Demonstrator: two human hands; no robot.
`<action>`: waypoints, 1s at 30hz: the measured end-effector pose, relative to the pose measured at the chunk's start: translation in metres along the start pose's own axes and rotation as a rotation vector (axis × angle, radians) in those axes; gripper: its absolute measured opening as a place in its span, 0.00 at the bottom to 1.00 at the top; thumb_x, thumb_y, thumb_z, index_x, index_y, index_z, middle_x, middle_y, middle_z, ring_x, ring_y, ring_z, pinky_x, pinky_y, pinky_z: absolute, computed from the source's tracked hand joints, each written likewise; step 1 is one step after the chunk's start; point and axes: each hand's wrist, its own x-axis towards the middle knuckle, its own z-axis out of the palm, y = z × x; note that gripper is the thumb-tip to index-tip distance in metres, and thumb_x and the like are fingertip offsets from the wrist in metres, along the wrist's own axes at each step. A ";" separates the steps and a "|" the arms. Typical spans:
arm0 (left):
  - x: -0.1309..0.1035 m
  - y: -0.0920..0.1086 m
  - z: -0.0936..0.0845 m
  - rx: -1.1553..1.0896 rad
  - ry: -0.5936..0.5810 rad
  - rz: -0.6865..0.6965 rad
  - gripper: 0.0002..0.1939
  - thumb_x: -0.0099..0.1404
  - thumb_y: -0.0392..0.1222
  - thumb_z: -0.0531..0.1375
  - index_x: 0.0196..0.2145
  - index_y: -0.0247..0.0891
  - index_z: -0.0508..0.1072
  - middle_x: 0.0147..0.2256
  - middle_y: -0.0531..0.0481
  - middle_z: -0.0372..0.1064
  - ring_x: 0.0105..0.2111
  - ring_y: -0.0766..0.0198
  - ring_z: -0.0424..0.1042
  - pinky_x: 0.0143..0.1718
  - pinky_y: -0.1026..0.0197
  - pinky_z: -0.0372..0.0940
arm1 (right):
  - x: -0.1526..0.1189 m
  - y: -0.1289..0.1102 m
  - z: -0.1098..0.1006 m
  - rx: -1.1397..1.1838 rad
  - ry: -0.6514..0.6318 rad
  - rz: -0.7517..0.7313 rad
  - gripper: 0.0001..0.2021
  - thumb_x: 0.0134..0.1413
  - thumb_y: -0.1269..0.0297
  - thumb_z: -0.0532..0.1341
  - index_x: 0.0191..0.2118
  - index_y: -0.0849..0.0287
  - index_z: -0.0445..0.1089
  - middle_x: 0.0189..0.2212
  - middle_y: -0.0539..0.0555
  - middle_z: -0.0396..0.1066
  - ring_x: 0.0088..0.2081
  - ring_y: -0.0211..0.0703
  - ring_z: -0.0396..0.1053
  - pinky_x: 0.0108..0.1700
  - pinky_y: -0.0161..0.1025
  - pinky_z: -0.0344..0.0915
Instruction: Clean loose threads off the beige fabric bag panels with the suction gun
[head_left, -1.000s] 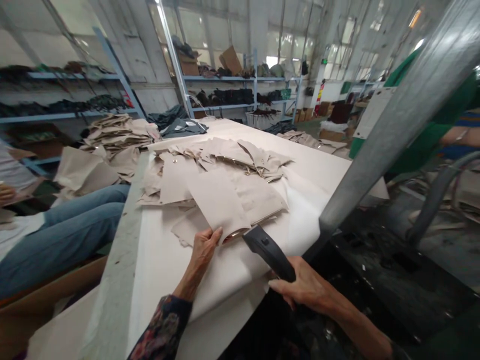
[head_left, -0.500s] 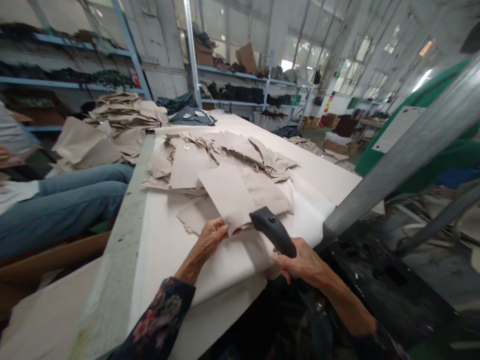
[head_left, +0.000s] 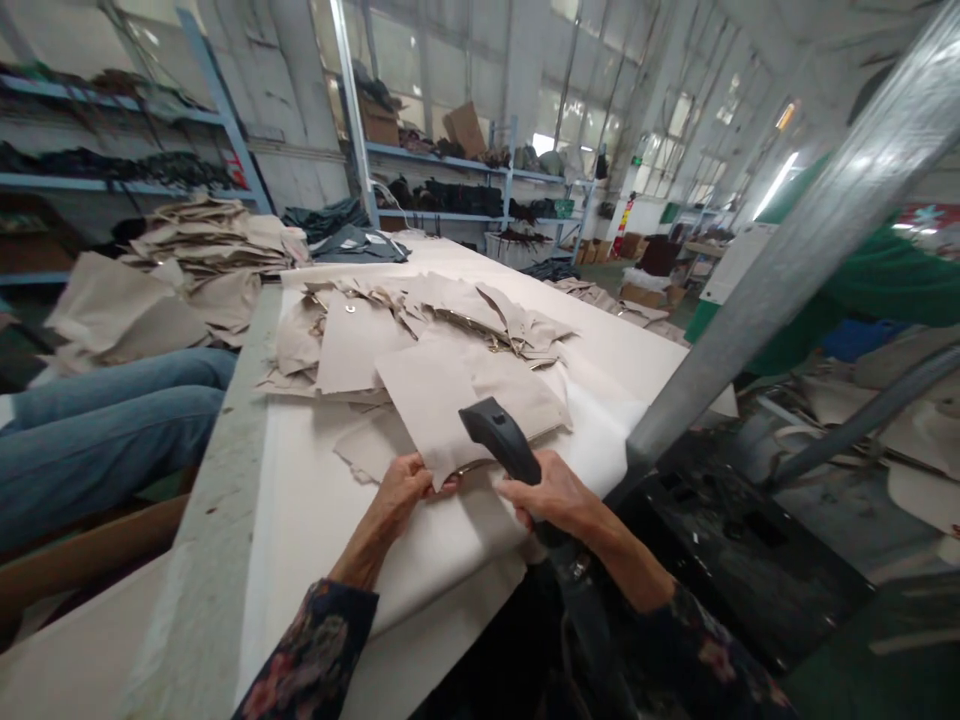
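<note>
My left hand (head_left: 405, 487) pinches the near corner of a beige fabric piece (head_left: 431, 395) at the front of the table. Fingers of my right hand (head_left: 559, 492) are wrapped round the black handle of a curved handheld tool (head_left: 502, 436). The tool's head hangs over the right edge of that piece, and whether it touches the fabric I cannot tell. Behind lies a heap of beige fabric pieces (head_left: 360, 340), some with metal zipper parts showing. White sheeting (head_left: 330, 560) covers the table beneath both hands.
A slanted metal pole (head_left: 757, 270) rises at the right, beside a black machine surface (head_left: 750, 560). A person's jeans-clad legs (head_left: 127, 430) are at the left table edge. More beige pieces (head_left: 217, 235) are stacked at the back left. A person in green stands at the right.
The view has shifted slightly right. My right hand and the tool have moved left, nearer my left hand, and the tool's head now overlaps the fabric piece. My left hand keeps its pinch.
</note>
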 end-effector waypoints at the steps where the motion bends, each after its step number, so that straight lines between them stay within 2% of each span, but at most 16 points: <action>1: -0.002 0.001 -0.002 0.039 0.077 -0.014 0.10 0.49 0.46 0.59 0.26 0.36 0.71 0.24 0.45 0.70 0.32 0.50 0.73 0.33 0.54 0.66 | -0.004 0.003 -0.008 0.009 0.013 0.012 0.12 0.53 0.58 0.60 0.27 0.62 0.64 0.14 0.47 0.64 0.16 0.33 0.62 0.19 0.30 0.61; 3: -0.006 0.005 -0.002 0.158 0.305 0.022 0.10 0.53 0.44 0.57 0.31 0.37 0.70 0.29 0.43 0.70 0.38 0.48 0.71 0.37 0.53 0.64 | -0.014 0.011 -0.024 0.032 0.038 0.032 0.12 0.53 0.58 0.59 0.26 0.62 0.65 0.14 0.47 0.64 0.16 0.33 0.62 0.20 0.31 0.61; 5: -0.009 0.014 0.007 0.395 0.561 0.129 0.11 0.58 0.46 0.55 0.35 0.37 0.68 0.35 0.40 0.70 0.43 0.48 0.69 0.41 0.52 0.61 | -0.022 0.022 -0.035 0.057 0.070 0.041 0.12 0.52 0.59 0.59 0.25 0.62 0.64 0.13 0.46 0.63 0.15 0.33 0.61 0.20 0.31 0.60; 6: -0.008 0.019 0.016 0.527 0.637 0.183 0.11 0.61 0.48 0.53 0.35 0.38 0.68 0.36 0.40 0.69 0.43 0.48 0.69 0.41 0.52 0.60 | -0.025 0.027 -0.039 0.065 0.078 0.046 0.11 0.52 0.60 0.59 0.25 0.62 0.64 0.13 0.46 0.63 0.15 0.33 0.61 0.20 0.30 0.60; 7: -0.004 0.026 0.025 0.643 0.652 0.215 0.13 0.63 0.50 0.51 0.33 0.38 0.67 0.34 0.40 0.69 0.40 0.49 0.69 0.40 0.52 0.60 | -0.027 0.033 -0.040 0.072 0.082 0.054 0.11 0.52 0.60 0.59 0.25 0.62 0.64 0.13 0.46 0.63 0.15 0.33 0.61 0.19 0.30 0.60; 9: 0.011 0.037 0.046 0.717 0.518 0.156 0.16 0.64 0.54 0.51 0.30 0.39 0.66 0.27 0.43 0.68 0.34 0.49 0.71 0.37 0.52 0.60 | -0.029 0.044 -0.040 0.079 0.072 0.079 0.11 0.51 0.60 0.60 0.27 0.62 0.64 0.13 0.46 0.63 0.14 0.33 0.60 0.18 0.30 0.59; 12: 0.043 0.047 0.063 0.634 0.412 0.040 0.14 0.57 0.52 0.60 0.25 0.39 0.65 0.25 0.42 0.68 0.38 0.43 0.70 0.37 0.51 0.60 | -0.032 0.058 -0.036 0.091 0.017 0.097 0.12 0.51 0.58 0.60 0.27 0.61 0.63 0.13 0.46 0.64 0.14 0.34 0.61 0.17 0.30 0.59; 14: 0.061 0.046 0.060 0.572 0.383 0.033 0.13 0.53 0.45 0.62 0.20 0.39 0.62 0.26 0.41 0.69 0.41 0.43 0.70 0.39 0.52 0.60 | -0.036 0.064 -0.034 0.104 -0.025 0.078 0.11 0.51 0.58 0.60 0.28 0.61 0.63 0.13 0.45 0.64 0.14 0.33 0.61 0.17 0.30 0.59; 16: 0.070 0.038 0.050 0.494 0.334 0.027 0.14 0.53 0.40 0.61 0.16 0.40 0.59 0.23 0.43 0.68 0.39 0.45 0.71 0.38 0.54 0.62 | -0.041 0.069 -0.033 0.123 -0.055 0.061 0.10 0.51 0.59 0.61 0.30 0.61 0.63 0.13 0.45 0.63 0.14 0.33 0.60 0.17 0.29 0.58; 18: 0.069 0.026 0.038 0.379 0.269 -0.005 0.16 0.54 0.41 0.59 0.14 0.40 0.59 0.19 0.46 0.66 0.33 0.50 0.73 0.34 0.56 0.64 | -0.043 0.071 -0.032 0.129 -0.083 0.062 0.10 0.51 0.59 0.61 0.31 0.60 0.63 0.13 0.44 0.63 0.14 0.33 0.60 0.17 0.28 0.58; 21: 0.059 0.009 0.028 0.159 0.176 -0.065 0.16 0.56 0.49 0.58 0.17 0.38 0.64 0.17 0.48 0.67 0.23 0.57 0.72 0.28 0.57 0.67 | -0.040 0.070 -0.028 0.110 -0.127 0.057 0.10 0.51 0.60 0.61 0.29 0.60 0.63 0.13 0.44 0.63 0.14 0.33 0.60 0.17 0.28 0.58; 25: 0.052 -0.004 0.024 -0.101 0.082 -0.099 0.18 0.51 0.55 0.62 0.21 0.35 0.68 0.18 0.48 0.70 0.21 0.60 0.72 0.27 0.57 0.70 | -0.027 0.069 -0.016 0.136 -0.162 0.076 0.09 0.50 0.61 0.61 0.28 0.60 0.62 0.13 0.45 0.64 0.14 0.33 0.61 0.17 0.29 0.60; 30: 0.053 -0.009 0.019 -0.308 -0.037 -0.102 0.22 0.45 0.56 0.67 0.20 0.35 0.67 0.16 0.51 0.68 0.18 0.65 0.69 0.25 0.60 0.69 | 0.002 0.059 -0.003 0.164 -0.201 0.137 0.10 0.49 0.59 0.62 0.29 0.61 0.62 0.14 0.46 0.64 0.15 0.34 0.62 0.17 0.30 0.62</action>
